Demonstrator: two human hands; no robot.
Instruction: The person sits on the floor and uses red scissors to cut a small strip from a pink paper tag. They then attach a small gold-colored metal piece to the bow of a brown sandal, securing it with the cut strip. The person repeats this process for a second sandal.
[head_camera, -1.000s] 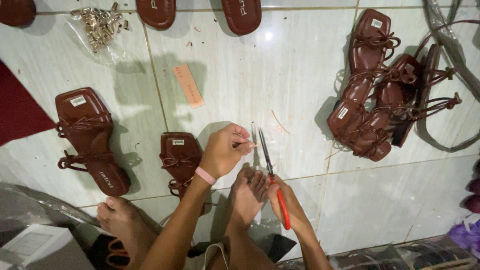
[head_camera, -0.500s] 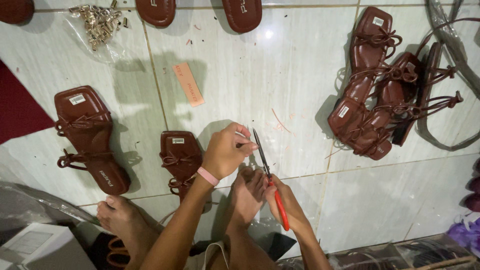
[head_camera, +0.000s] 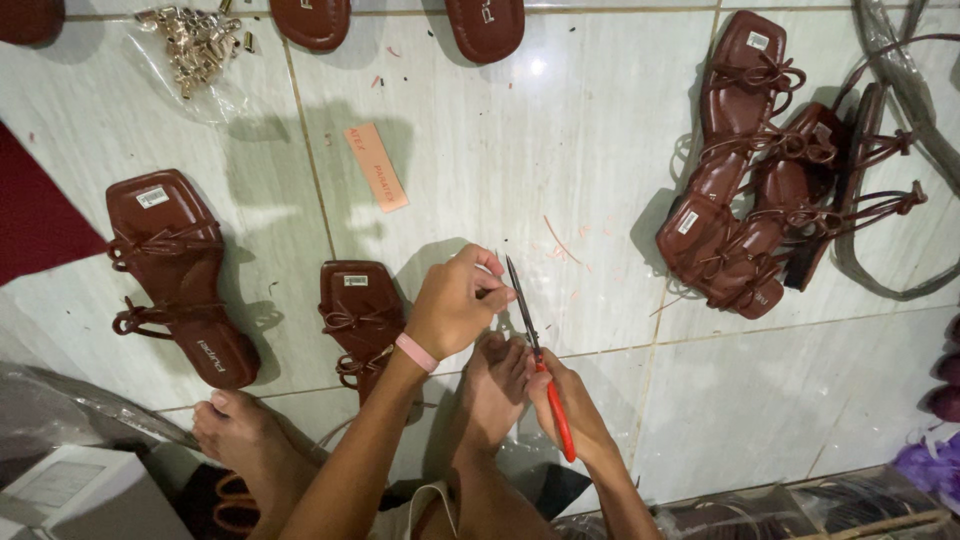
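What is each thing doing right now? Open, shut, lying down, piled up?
scissors: blades slightly open, tips up, in the right hand.
left hand: fingers pinched by the blades; what they pinch is too small to tell.
sandal: flat on the tile, partly under the left arm.
lone sandal: flat, straps tied.
sandal pile: heaped, overlapping.
plastic bag of metal buckles: lying open.
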